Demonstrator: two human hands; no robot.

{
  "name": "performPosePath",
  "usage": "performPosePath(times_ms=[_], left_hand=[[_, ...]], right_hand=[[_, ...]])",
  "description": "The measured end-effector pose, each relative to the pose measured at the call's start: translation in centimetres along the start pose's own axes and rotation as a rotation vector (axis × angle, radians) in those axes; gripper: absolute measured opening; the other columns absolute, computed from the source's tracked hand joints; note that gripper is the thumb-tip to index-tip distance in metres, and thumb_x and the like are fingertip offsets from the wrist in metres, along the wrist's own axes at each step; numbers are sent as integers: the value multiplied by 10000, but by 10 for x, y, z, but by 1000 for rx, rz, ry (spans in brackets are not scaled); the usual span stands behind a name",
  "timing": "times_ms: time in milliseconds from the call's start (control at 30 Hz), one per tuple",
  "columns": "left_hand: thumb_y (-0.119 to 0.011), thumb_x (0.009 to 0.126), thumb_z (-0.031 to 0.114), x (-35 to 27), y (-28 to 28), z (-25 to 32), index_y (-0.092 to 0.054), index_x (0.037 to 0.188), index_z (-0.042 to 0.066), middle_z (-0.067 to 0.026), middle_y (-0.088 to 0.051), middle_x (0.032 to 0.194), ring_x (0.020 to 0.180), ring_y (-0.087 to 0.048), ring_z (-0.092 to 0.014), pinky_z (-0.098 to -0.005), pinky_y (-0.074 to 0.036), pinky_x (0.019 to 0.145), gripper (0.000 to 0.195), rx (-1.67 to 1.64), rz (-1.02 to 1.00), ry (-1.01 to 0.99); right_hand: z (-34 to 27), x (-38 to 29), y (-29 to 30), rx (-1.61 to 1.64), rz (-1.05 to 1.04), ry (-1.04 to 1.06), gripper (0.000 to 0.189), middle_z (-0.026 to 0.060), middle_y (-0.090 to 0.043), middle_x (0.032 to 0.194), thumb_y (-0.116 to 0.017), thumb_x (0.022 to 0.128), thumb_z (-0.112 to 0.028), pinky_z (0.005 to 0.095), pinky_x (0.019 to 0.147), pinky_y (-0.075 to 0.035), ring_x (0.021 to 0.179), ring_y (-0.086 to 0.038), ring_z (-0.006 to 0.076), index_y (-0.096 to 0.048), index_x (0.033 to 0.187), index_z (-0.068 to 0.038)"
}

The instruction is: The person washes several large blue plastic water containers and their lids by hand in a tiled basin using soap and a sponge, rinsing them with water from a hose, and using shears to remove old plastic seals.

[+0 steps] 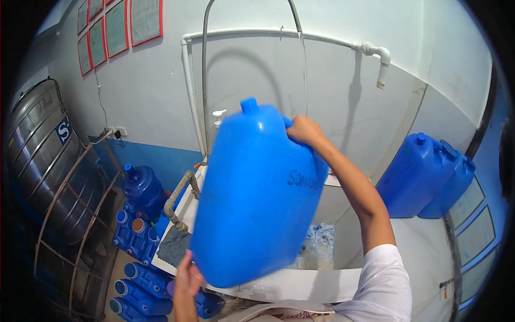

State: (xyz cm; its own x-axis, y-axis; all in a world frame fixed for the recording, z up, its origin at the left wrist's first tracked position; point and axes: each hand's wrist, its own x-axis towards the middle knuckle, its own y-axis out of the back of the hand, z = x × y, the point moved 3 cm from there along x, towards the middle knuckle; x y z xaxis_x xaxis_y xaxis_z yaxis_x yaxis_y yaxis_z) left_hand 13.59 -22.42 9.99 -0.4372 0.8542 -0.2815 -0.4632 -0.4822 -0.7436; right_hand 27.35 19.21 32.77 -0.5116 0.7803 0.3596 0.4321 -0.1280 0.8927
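A large blue plastic jerrycan (257, 189) with handwriting on its side is held tilted over a white-rimmed sink (338, 277). My right hand (303, 129) is closed round its handle near the top. My left hand (189, 273) is at the lower left corner of the jerrycan, its palm against or very near it; the fingers are partly hidden. Behind the jerrycan, clear plastic wrap or water (320, 243) shows in the sink, too unclear to tell which. A grey cloth (174, 245) lies on the sink's left edge. A white pump dispenser (218, 116) stands behind.
Two more blue jerrycans (414, 177) stand on the right ledge. Smaller blue containers (145, 296) and a round water bottle (145, 189) stand at the left, beside a steel tank (52, 161) in a rusty frame. A beige-crusted pipe (173, 201) rises at the sink's left edge.
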Motion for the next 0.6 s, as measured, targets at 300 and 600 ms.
performPosePath(times_ms=[300, 600], left_hand=[[-502, 916, 302, 53, -19, -36, -466, 1209, 50, -120, -540, 1192, 1030, -566, -237, -404, -477, 875, 388, -15, -34, -10], [-517, 896, 329, 42, -161, 42, -280, 1402, 55, -137, -532, 1187, 1052, -524, -187, -333, -390, 934, 622, 709, -265, -552]], right_hand=[[62, 45, -38, -9, -57, -18, 507, 259, -641, 883, -631, 676, -440, 451, 716, -497, 837, -634, 389, -669, 894, 16], [276, -145, -114, 1265, 345, -271, 369, 191, -615, 896, -565, 783, -274, 419, 780, -442, 846, -584, 272, -583, 958, 50]])
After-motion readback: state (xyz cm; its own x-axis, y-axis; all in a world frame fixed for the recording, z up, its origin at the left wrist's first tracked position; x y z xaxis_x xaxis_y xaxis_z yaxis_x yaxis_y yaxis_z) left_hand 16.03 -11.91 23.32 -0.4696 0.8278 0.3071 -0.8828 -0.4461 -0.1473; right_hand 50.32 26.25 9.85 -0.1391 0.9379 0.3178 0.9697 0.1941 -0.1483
